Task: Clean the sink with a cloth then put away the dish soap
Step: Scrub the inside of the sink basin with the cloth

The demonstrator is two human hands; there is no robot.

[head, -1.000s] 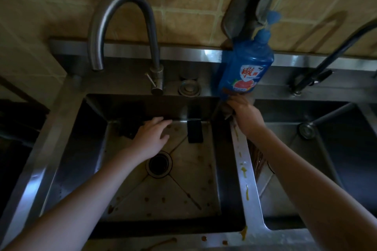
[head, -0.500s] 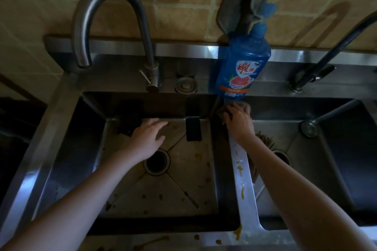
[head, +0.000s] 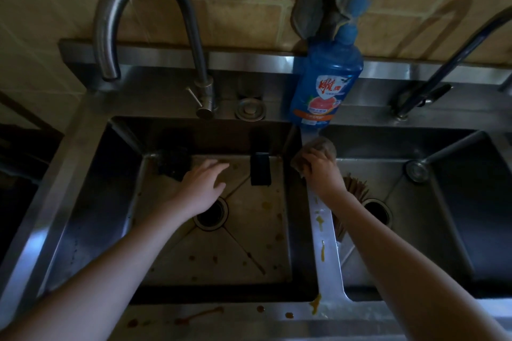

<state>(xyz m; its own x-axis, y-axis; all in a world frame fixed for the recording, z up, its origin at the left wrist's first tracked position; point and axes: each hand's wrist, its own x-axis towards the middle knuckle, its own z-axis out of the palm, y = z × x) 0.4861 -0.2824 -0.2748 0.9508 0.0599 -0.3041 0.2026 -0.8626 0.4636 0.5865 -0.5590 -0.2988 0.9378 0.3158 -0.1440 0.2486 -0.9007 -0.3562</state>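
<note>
**Double sink seen from above, both hands in the frame**

Obscured detail. At the back left corner of the left basin (head: 260,232) lies a dark clump (head: 173,163), too dim to identify. The left drain (head: 213,217) is partly covered by the wrist above it. A black rectangular block (head: 260,169) stands against the back wall of the same basin; what it is cannot be told. On the wall above the back ledge a dark hanging cloth (head: 313,0) is cut off by the top edge and overlaps the cap of the dish soap bottle (head: 324,83). In the right basin (head: 443,230) a bundle of thin brown sticks (head: 356,188) is half hidden behind the right forearm. A dark second faucet (head: 443,63) runs out of frame at the right edge. Both forearms are cut off at the bottom corners.

Hand pose. The left hand (head: 201,188) reaches into the left basin, palm down, fingers extended and slightly spread, gripping nothing; contact with the basin floor cannot be judged. The right hand (head: 321,171) has its fingers curled around a brownish cleaning cloth (head: 322,145), held on the back end of the divider (head: 328,271) between the basins. The dish soap bottle stands on the back ledge of the sink (head: 80,130), at the head of the divider, just behind the cloth. Yellow-brown stains (head: 322,250) mark the divider farther forward.
</note>
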